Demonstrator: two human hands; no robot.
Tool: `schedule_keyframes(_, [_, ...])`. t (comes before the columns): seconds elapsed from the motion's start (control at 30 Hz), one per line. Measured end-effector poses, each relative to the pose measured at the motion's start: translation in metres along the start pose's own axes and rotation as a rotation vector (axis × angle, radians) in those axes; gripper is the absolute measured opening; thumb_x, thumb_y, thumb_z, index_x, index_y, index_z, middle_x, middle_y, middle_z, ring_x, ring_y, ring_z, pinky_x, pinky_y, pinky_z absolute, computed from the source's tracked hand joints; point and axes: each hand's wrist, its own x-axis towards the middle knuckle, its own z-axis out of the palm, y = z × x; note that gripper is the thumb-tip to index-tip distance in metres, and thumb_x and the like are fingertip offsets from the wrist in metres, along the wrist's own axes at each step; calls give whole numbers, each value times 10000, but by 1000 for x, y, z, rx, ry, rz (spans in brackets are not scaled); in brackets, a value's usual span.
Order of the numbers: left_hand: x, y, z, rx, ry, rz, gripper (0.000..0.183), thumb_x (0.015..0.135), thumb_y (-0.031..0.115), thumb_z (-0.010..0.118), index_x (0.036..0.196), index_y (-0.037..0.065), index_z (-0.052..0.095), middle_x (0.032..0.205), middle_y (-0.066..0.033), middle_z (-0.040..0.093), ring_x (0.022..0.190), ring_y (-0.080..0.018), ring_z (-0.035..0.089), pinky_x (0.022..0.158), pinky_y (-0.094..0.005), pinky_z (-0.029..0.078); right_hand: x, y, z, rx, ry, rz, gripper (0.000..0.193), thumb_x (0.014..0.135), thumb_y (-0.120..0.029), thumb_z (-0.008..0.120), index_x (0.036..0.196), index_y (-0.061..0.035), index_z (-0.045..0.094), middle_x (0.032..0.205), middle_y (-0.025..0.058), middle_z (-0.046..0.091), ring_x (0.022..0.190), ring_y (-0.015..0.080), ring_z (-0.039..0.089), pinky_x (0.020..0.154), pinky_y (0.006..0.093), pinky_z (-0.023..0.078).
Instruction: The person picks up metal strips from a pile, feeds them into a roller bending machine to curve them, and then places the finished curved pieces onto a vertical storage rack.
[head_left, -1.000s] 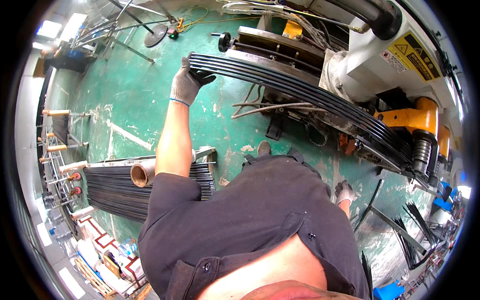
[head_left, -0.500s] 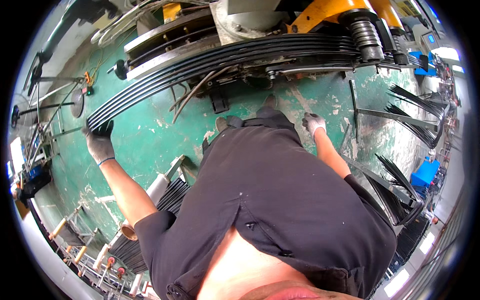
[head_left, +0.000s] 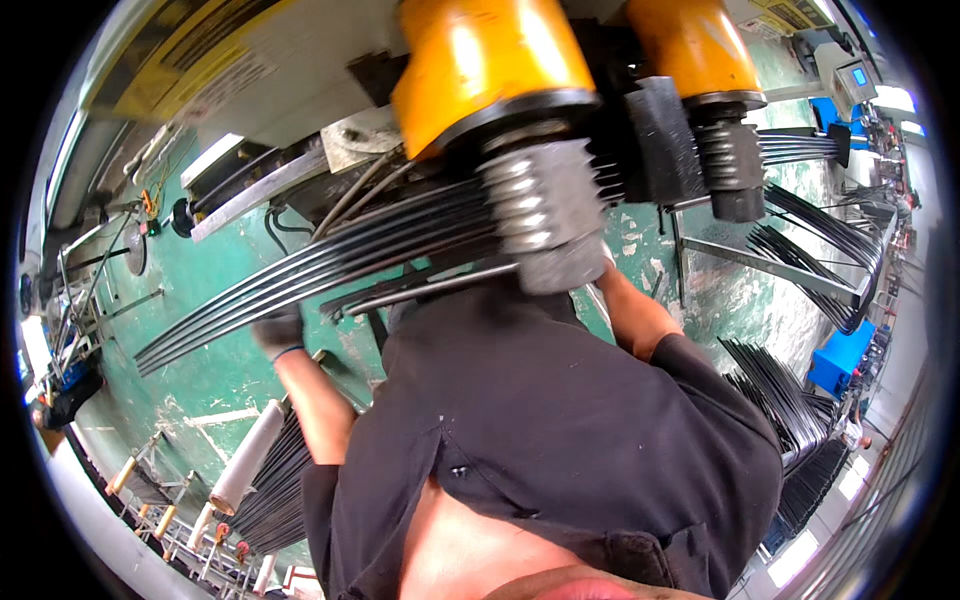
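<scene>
Several long, thin black metal rods (head_left: 255, 290) run from the machine on the right out to free ends at the left. My left hand (head_left: 277, 332), in a grey glove with a dark palm, is just under the rods, back from their ends. The rods hide its fingertips, and whether it touches them is unclear. A ribbed metal cylinder (head_left: 545, 215) below a yellow machine head (head_left: 495, 70) covers most of my right hand (head_left: 606, 256). Only a sliver of its pale glove shows beside the cylinder, with its fingers out of sight.
A second yellow head (head_left: 695, 50) with a ribbed cylinder stands to the right. Racks hold bundles of black rods (head_left: 815, 255) at the right, and more rods (head_left: 285, 480) lie beside a white roll (head_left: 248, 457) at lower left. A blue box (head_left: 842, 358) stands far right.
My view has moved in to the machine, whose yellow heads loom larger. My left hand has left the rod ends and come nearer my body. My right hand has gone behind the ribbed cylinder.
</scene>
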Motion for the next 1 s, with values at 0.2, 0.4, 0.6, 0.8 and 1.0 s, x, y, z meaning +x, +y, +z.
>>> schedule_keyframes(0.2, [-86, -111, 183, -223, -53, -331, 365, 1036, 332, 593, 1264, 59, 677, 1281, -147, 706, 1160, -313, 670, 1056, -495, 537, 34, -31, -62, -726, 107, -432, 450, 1045, -316, 491, 1399, -64, 607, 1501, 156, 566, 1356, 338, 544, 1127, 433, 421])
schedule_keyframes(0.4, [-90, -104, 209, -41, 68, -368, 359, 1054, 262, 569, 1324, 34, 632, 1325, -147, 679, 1187, -296, 660, 1029, -451, 565, -13, -41, -60, 190, 13, -19, 313, 908, -299, 710, 975, 4, 754, 781, 83, 710, 716, 153, 652, 693, 333, 518])
schedule_keyframes(0.6, [-87, -118, 203, 834, -471, 123, 338, 933, 247, 689, 1240, 107, 683, 1273, -174, 674, 1186, -387, 622, 1043, -527, 498, -101, 41, -20, -5, 123, 163, 391, 894, -366, 698, 997, 4, 772, 847, 111, 755, 782, 212, 704, 762, 369, 547])
schedule_keyframes(0.8, [-119, -127, 194, 88, -296, -590, 504, 1068, 323, 447, 1529, 122, 406, 1495, -168, 510, 1289, -356, 509, 1119, -486, 413, -173, 88, 8, 119, 191, 320, 407, 914, -350, 680, 1046, 23, 776, 827, 111, 749, 725, 202, 694, 714, 369, 548])
schedule_keyframes(1.0, [-128, -100, 210, -88, -174, -579, 498, 1107, 293, 334, 1513, 11, 403, 1551, -230, 450, 1418, -416, 442, 1212, -534, 345, -165, 104, 8, 172, 281, 197, 393, 922, -321, 696, 1071, 36, 764, 850, 98, 751, 744, 180, 685, 720, 339, 541])
